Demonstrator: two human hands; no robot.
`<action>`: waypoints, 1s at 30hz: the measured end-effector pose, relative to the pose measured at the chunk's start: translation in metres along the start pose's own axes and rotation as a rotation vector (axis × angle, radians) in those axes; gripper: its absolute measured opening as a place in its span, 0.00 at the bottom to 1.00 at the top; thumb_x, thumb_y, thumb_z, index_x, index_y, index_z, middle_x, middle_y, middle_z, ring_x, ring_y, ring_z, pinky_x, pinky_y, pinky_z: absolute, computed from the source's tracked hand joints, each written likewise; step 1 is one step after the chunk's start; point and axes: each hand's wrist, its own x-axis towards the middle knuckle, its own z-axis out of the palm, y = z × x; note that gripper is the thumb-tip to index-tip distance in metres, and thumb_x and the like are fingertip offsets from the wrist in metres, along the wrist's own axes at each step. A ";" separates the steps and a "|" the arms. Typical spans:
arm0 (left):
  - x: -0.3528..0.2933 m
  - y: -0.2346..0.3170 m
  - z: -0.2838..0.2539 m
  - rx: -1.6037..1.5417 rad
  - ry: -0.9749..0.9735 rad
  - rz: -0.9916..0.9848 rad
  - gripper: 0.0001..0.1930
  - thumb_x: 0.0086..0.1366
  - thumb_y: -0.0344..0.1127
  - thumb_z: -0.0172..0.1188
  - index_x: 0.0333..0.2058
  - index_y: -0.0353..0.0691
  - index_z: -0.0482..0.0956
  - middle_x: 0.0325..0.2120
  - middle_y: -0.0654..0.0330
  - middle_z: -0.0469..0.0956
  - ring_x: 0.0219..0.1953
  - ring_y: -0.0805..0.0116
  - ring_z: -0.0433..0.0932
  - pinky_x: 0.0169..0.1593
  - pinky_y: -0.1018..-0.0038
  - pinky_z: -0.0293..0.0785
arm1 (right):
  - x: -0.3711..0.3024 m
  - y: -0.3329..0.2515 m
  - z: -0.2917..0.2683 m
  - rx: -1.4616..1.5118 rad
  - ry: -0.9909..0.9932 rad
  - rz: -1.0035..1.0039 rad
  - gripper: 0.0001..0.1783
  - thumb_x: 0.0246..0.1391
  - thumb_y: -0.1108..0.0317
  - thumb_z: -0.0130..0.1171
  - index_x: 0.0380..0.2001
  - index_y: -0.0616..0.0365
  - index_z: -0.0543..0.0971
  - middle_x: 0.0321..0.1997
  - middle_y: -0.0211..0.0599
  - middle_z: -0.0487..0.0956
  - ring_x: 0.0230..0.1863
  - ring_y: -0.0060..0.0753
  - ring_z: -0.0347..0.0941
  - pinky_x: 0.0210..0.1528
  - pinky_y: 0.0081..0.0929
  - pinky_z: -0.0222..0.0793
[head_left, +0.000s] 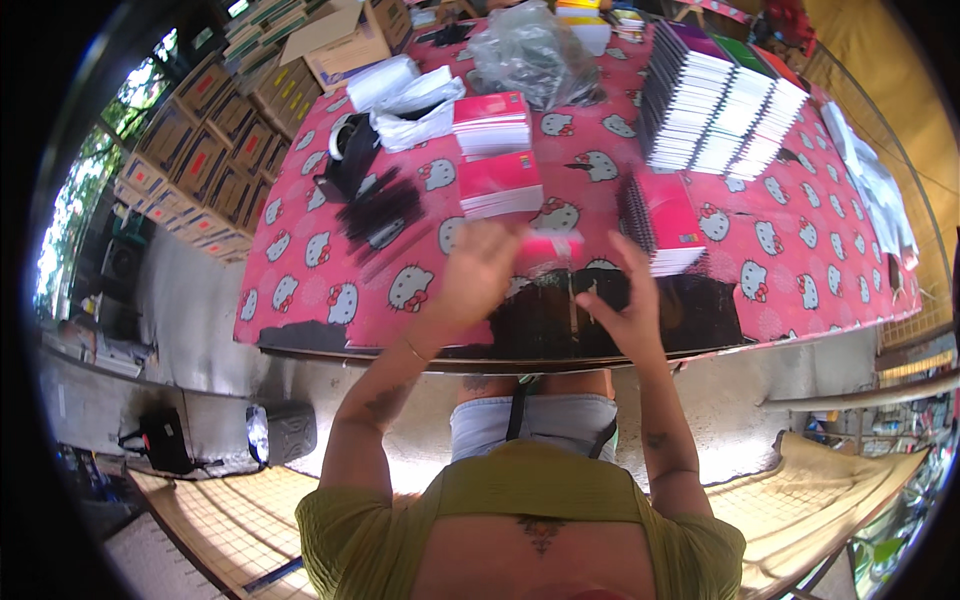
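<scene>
L hand (482, 265) at blurred pink notebook (552, 244), grip: can't tell; R hand (638, 312) wide, empty.
Prob. best: support both ends, level w/ desk (380, 320).

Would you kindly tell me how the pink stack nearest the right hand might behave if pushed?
The pink stack may slide apart, as no strap shows around it. It is probably heavy for its size, being packed paper; its black coils might snag.
</scene>
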 end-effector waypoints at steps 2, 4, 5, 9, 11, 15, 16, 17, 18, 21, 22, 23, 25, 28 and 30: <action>-0.023 0.026 0.012 -0.070 0.006 0.042 0.22 0.55 0.27 0.60 0.51 0.37 0.77 0.49 0.51 0.75 0.55 0.51 0.72 0.59 0.58 0.65 | -0.024 0.025 0.025 0.165 -0.132 0.266 0.33 0.49 0.75 0.70 0.59 0.55 0.71 0.44 0.42 0.81 0.45 0.34 0.78 0.49 0.28 0.72; -0.035 0.041 0.020 -0.169 0.157 0.045 0.21 0.62 0.27 0.59 0.55 0.38 0.75 0.50 0.49 0.73 0.57 0.50 0.70 0.61 0.61 0.64 | -0.043 0.043 0.047 0.311 -0.162 0.397 0.32 0.50 0.75 0.70 0.59 0.54 0.71 0.41 0.38 0.82 0.41 0.26 0.78 0.44 0.23 0.73; -0.038 0.047 0.025 -0.345 0.245 -0.170 0.20 0.65 0.29 0.57 0.57 0.37 0.73 0.52 0.49 0.72 0.57 0.49 0.70 0.61 0.61 0.63 | -0.043 0.049 0.052 0.332 -0.152 0.389 0.30 0.51 0.76 0.69 0.57 0.55 0.72 0.41 0.38 0.82 0.41 0.25 0.77 0.44 0.23 0.72; -0.053 0.059 0.037 -0.963 0.464 -0.653 0.21 0.71 0.36 0.55 0.60 0.36 0.70 0.53 0.47 0.73 0.57 0.45 0.70 0.60 0.61 0.64 | -0.044 0.046 0.056 0.367 -0.229 0.370 0.20 0.54 0.75 0.67 0.51 0.59 0.78 0.39 0.32 0.81 0.38 0.19 0.74 0.41 0.18 0.69; -0.048 0.032 0.031 -0.789 0.361 -0.691 0.22 0.70 0.36 0.56 0.59 0.36 0.70 0.49 0.46 0.76 0.52 0.44 0.73 0.56 0.59 0.68 | -0.036 0.045 0.048 0.348 -0.287 0.430 0.16 0.55 0.74 0.66 0.47 0.60 0.80 0.37 0.30 0.81 0.37 0.17 0.73 0.40 0.17 0.68; -0.073 -0.099 0.015 0.199 0.166 -0.484 0.16 0.66 0.31 0.56 0.52 0.37 0.77 0.39 0.46 0.79 0.39 0.46 0.78 0.46 0.58 0.73 | -0.027 0.033 0.049 0.331 -0.333 0.511 0.13 0.56 0.74 0.65 0.45 0.62 0.82 0.36 0.29 0.82 0.38 0.17 0.74 0.41 0.17 0.69; -0.074 -0.101 0.014 0.087 0.167 -0.418 0.17 0.63 0.28 0.57 0.51 0.39 0.78 0.38 0.45 0.78 0.35 0.47 0.78 0.43 0.56 0.74 | -0.028 0.035 0.051 0.329 -0.323 0.475 0.13 0.57 0.74 0.65 0.46 0.63 0.81 0.37 0.29 0.83 0.38 0.17 0.74 0.42 0.17 0.70; -0.075 -0.101 0.014 -0.025 0.166 -0.353 0.18 0.61 0.26 0.58 0.51 0.41 0.78 0.37 0.45 0.78 0.32 0.47 0.78 0.39 0.54 0.75 | -0.031 0.037 0.053 0.333 -0.326 0.466 0.13 0.56 0.74 0.65 0.46 0.62 0.82 0.37 0.31 0.83 0.38 0.18 0.75 0.42 0.18 0.70; -0.067 -0.078 0.010 -0.194 0.144 -0.414 0.18 0.60 0.22 0.57 0.49 0.41 0.80 0.35 0.48 0.78 0.32 0.50 0.78 0.37 0.60 0.75 | -0.033 0.044 0.053 0.332 -0.310 0.458 0.13 0.56 0.74 0.65 0.45 0.62 0.82 0.37 0.32 0.84 0.38 0.18 0.76 0.43 0.19 0.71; -0.053 -0.016 -0.025 -0.431 0.146 -0.361 0.14 0.61 0.21 0.59 0.46 0.38 0.81 0.30 0.54 0.77 0.28 0.61 0.76 0.31 0.70 0.72 | -0.033 0.047 0.053 0.357 -0.308 0.422 0.13 0.56 0.74 0.65 0.45 0.62 0.82 0.38 0.33 0.84 0.38 0.19 0.76 0.44 0.20 0.72; -0.053 -0.002 -0.031 -0.499 0.116 -0.399 0.12 0.62 0.23 0.61 0.44 0.37 0.82 0.29 0.55 0.77 0.26 0.65 0.76 0.29 0.72 0.70 | -0.033 0.047 0.052 0.361 -0.319 0.410 0.13 0.56 0.74 0.64 0.45 0.62 0.82 0.39 0.33 0.84 0.39 0.19 0.76 0.44 0.20 0.72; -0.056 0.003 -0.031 -0.528 0.090 -0.435 0.11 0.61 0.23 0.62 0.43 0.36 0.82 0.29 0.56 0.78 0.26 0.67 0.75 0.29 0.73 0.70 | -0.033 0.048 0.052 0.377 -0.315 0.415 0.13 0.56 0.74 0.64 0.45 0.62 0.82 0.38 0.33 0.84 0.39 0.18 0.76 0.44 0.20 0.72; -0.061 0.007 -0.028 -0.592 0.041 -0.515 0.09 0.61 0.23 0.64 0.41 0.34 0.83 0.29 0.58 0.80 0.26 0.72 0.75 0.30 0.75 0.69 | -0.034 0.049 0.053 0.405 -0.314 0.426 0.13 0.56 0.74 0.64 0.46 0.62 0.82 0.38 0.33 0.84 0.39 0.18 0.76 0.44 0.20 0.72; -0.064 0.002 -0.014 -0.547 0.210 -0.439 0.08 0.60 0.27 0.68 0.39 0.36 0.84 0.29 0.56 0.81 0.27 0.70 0.78 0.30 0.76 0.71 | -0.034 0.050 0.055 0.378 -0.309 0.388 0.13 0.56 0.74 0.65 0.46 0.62 0.82 0.38 0.33 0.84 0.39 0.18 0.75 0.44 0.19 0.71; -0.066 0.000 -0.011 -0.557 0.257 -0.433 0.08 0.60 0.26 0.67 0.39 0.36 0.84 0.31 0.55 0.82 0.28 0.69 0.79 0.31 0.75 0.73 | -0.035 0.050 0.056 0.403 -0.304 0.401 0.13 0.56 0.74 0.65 0.46 0.62 0.82 0.37 0.33 0.84 0.38 0.17 0.75 0.44 0.19 0.71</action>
